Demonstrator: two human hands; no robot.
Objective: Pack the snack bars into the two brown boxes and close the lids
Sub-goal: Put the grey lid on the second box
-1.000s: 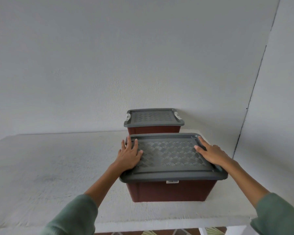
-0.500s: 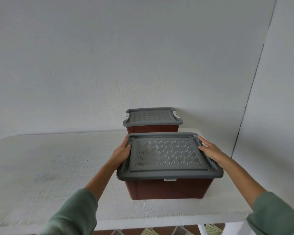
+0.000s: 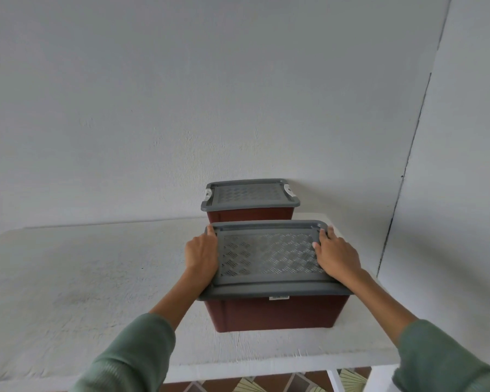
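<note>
Two brown boxes with grey patterned lids stand on a white table. The near box carries its grey lid on top. My left hand wraps around the lid's left edge, thumb on the far left corner. My right hand lies on the lid's right edge, fingers curled at the far right corner. The far box sits behind against the wall, its grey lid down with white latches at both ends. No snack bars show; the boxes' insides are hidden.
A white wall rises behind the table and another closes in on the right, forming a corner by the boxes. The table's front edge runs below the near box, with patterned floor tiles beneath.
Both hands slid from lying flat on the near lid's top out to its left and right edges and now hold its far corners. The boxes stayed put.
</note>
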